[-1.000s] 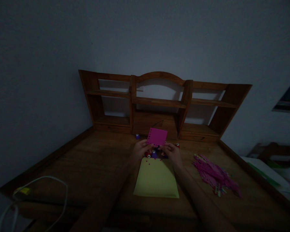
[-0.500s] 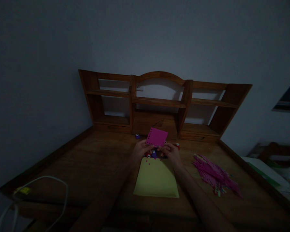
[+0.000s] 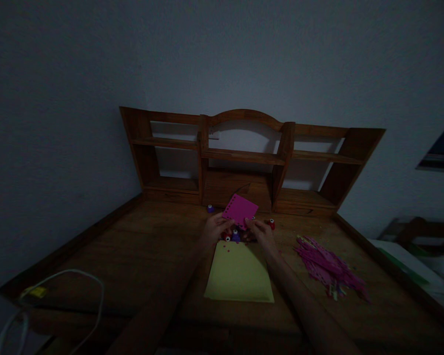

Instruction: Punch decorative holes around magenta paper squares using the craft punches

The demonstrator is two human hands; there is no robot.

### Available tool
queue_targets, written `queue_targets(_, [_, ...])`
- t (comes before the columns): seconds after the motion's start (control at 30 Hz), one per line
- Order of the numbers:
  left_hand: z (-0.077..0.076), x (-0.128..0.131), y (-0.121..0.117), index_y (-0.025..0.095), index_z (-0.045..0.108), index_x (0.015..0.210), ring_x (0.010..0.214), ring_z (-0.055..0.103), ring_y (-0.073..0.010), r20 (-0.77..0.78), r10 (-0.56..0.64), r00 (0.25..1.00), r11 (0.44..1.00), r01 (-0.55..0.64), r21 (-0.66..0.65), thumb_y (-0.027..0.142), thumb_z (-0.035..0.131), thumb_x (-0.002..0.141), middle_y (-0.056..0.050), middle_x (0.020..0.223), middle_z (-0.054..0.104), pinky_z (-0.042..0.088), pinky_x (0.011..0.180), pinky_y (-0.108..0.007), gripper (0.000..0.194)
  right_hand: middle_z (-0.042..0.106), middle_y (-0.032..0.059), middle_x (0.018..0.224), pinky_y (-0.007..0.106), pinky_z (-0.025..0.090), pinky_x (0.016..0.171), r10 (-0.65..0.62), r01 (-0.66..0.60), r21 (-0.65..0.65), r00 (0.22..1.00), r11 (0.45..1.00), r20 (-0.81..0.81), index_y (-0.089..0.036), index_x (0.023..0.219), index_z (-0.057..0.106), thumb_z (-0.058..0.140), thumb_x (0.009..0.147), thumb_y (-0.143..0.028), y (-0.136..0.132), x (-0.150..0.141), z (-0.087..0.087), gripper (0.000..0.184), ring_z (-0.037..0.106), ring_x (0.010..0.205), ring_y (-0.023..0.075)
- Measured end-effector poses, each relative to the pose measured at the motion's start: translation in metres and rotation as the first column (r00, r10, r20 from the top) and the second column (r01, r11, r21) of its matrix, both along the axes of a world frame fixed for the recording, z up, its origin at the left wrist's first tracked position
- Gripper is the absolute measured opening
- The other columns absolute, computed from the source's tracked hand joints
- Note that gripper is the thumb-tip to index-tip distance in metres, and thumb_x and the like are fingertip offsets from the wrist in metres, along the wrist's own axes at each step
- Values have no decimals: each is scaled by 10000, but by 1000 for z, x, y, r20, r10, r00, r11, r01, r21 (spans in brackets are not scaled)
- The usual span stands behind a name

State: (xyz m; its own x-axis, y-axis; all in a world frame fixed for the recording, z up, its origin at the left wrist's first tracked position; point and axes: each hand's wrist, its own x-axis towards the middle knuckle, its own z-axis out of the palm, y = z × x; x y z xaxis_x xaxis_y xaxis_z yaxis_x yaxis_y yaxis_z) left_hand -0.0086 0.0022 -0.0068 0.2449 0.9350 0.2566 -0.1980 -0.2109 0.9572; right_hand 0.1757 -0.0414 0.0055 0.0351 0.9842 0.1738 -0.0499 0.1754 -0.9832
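Between my hands a square sheet of pink paper (image 3: 241,209) is held up, tilted, with a row of punched holes along its left edge and more along its lower edge. My left hand (image 3: 214,230) pinches its lower left corner. At the lower right edge my right hand (image 3: 259,232) grips it with the thumb on top. Just below the sheet stand a purple hole punch (image 3: 236,236) and a red one (image 3: 227,238), partly hidden by my fingers. A yellow paper pad (image 3: 240,273) lies nearer me, with a few small pink bits on its top end.
On the right lies a heap of pink punched paper strips (image 3: 331,268). Another purple punch (image 3: 210,209) and a red punch (image 3: 272,224) stand farther back. A wooden shelf unit (image 3: 244,157) lines the back of the desk. A white cable (image 3: 102,291) loops at front left.
The pink sheet has turned clockwise and tilted more, its right corner now lower. My right hand has shifted slightly, its thumb now over the sheet's edge.
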Motion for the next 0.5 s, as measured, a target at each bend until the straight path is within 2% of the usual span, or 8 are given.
queue_targets(0.2, [4,1,-1,125,667,945,488,588,-123,20,16,1000,999,-15,-42,417,792,673,-79,799,717,429,467,-233,418,651,7,585,247,434,497,-73,73,108,997,992,-2,-183,727,666,757,668,-546,6,5,-3,379,582,507,152])
queue_targets(0.33, [5,1,-1,126,664,943,484,577,-116,0,-3,1000,1000,3,-29,431,771,700,-76,796,711,436,471,-234,405,676,16,607,259,470,518,-44,50,86,996,995,-75,-187,724,642,802,626,-501,10,5,-7,365,605,511,160])
queue_targets(0.5, [-2,3,0,128,668,902,505,585,-117,-74,-48,996,998,46,-31,467,754,711,-74,803,702,433,471,-228,398,719,45,680,285,534,606,-19,29,68,990,997,-136,-185,737,641,815,629,-456,11,3,-7,339,671,591,186])
